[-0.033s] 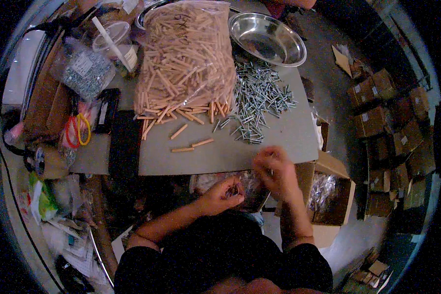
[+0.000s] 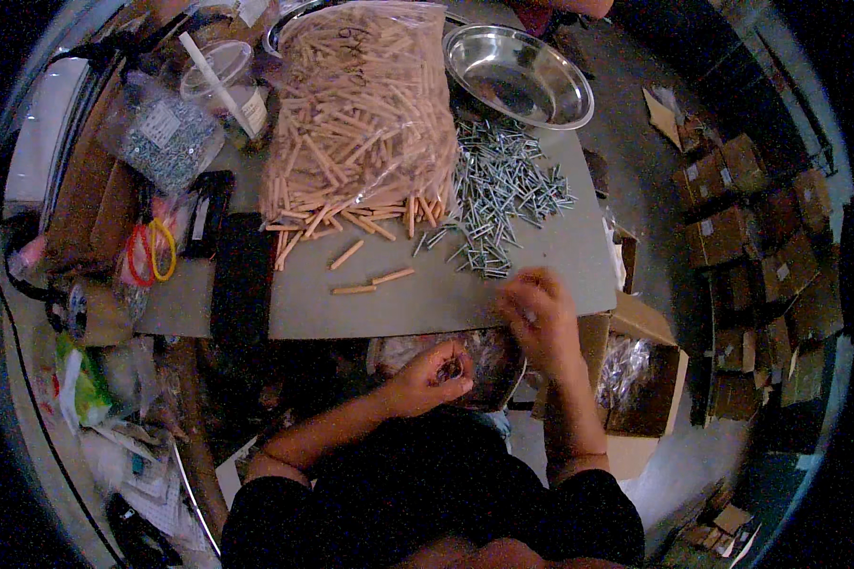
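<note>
My left hand [image 2: 433, 381] is curled closed just below the table's near edge; something small and dark shows between its fingers, too unclear to name. My right hand [image 2: 543, 318] is over the table's near right part, smeared by motion, so its fingers and anything in them cannot be made out. Just beyond it lies a loose heap of silver screws [image 2: 512, 194]. Left of the heap, a large clear bag of wooden dowels [image 2: 356, 114] has spilled some onto the tabletop [image 2: 427, 308]. Three loose dowels [image 2: 392, 277] lie nearer to me. Beneath my hands is a plastic-lined container [image 2: 491, 356].
A shiny metal bowl [image 2: 522, 81] stands at the back right. A bag of small metal parts [image 2: 171, 142] and a clear plastic cup [image 2: 220, 71] are at the left. An open carton [image 2: 636, 379] is beside my right arm, and stacked cardboard boxes [image 2: 716, 237] stand farther right.
My right hand has shifted slightly to the right and away from me. My left hand and the things on the table look the same.
</note>
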Available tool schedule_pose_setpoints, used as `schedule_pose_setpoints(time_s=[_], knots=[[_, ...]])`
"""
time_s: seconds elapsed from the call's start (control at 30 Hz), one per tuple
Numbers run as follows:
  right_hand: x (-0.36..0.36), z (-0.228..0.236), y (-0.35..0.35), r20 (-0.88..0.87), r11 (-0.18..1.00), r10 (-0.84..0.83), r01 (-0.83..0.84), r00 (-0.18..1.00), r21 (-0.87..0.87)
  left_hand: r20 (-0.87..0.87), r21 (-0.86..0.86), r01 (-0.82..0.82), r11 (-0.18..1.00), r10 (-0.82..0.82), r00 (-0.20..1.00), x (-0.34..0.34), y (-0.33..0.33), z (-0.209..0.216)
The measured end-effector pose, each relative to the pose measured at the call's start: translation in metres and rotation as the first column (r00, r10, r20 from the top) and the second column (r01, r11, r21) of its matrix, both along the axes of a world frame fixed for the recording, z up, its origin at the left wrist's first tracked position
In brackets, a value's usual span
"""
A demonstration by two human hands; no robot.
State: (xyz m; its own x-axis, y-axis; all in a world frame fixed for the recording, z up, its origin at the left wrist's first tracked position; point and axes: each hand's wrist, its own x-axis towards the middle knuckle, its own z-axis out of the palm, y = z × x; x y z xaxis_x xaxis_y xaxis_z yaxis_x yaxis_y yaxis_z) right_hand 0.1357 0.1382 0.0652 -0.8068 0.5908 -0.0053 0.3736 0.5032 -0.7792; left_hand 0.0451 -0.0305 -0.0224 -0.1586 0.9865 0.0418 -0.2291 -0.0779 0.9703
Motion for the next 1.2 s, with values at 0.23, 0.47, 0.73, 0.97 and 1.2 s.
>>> schedule_pose_setpoints(time_s=[0.23, 0.47, 0.73, 0.97, 1.2], knots=[[-0.012, -0.015, 0.022, 0.071, 0.878, 0.108, -0.129, 0.992, 0.461, 0.054, -0.012, 0.050, 0.999, -0.050, 0.997, 0.000, 0.001, -0.008], [0.013, -0.025, 0.012, -0.029, 0.922, 0.051, -0.035, 0.998, 0.385, 0.147, -0.037, 0.060, 0.998, -0.054, 0.988, -0.001, 0.004, -0.011], [0.003, -0.016, 0.015, 0.000, 0.881, 0.077, -0.069, 0.997, 0.467, 0.201, -0.078, 0.104, 0.991, -0.086, 0.976, 0.008, 0.012, -0.021], [0.019, -0.017, 0.029, 0.038, 0.921, -0.032, 0.015, 0.999, 0.389, 0.228, -0.122, 0.115, 0.986, -0.085, 0.970, 0.011, 0.013, -0.032], [0.016, -0.008, 0.024, 0.064, 0.892, -0.067, 0.031, 0.996, 0.450, 0.297, -0.121, 0.134, 0.984, -0.093, 0.950, 0.024, 0.039, -0.027]])
